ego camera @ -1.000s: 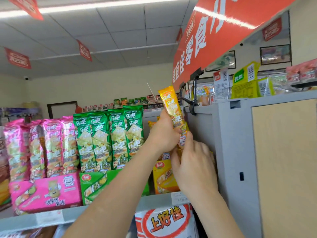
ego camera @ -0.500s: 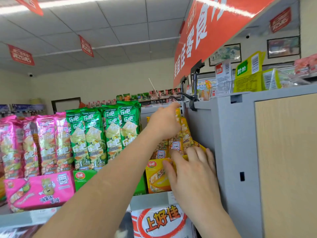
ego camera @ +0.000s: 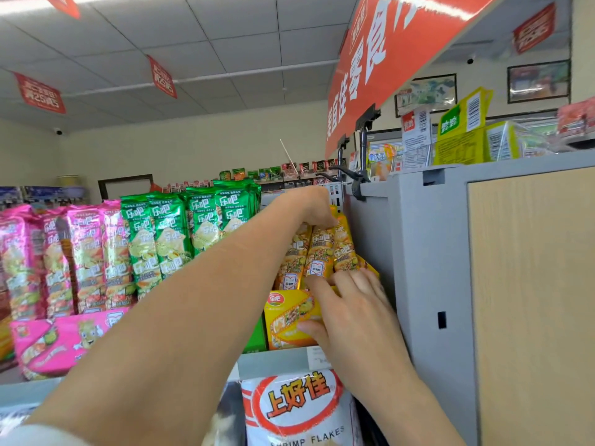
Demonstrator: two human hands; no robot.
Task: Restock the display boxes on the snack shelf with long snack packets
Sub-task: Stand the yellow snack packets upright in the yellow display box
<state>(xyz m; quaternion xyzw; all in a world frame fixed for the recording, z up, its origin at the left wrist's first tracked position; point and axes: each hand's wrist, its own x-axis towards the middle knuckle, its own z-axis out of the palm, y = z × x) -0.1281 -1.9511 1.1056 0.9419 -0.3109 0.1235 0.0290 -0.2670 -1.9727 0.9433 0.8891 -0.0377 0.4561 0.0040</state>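
Three yellow packets (upright) under left grip

Glossy foil packets — matt grey shelf.

1. Grey cabinet side walls off the right; right hand sits just beside it.
2. Yellow packets fill the yellow display box, upright, packed tight.
3. Green packets block the left flank.
4. Open air above the packet tops, below the red banner.
5. Shelf edge bounds below.
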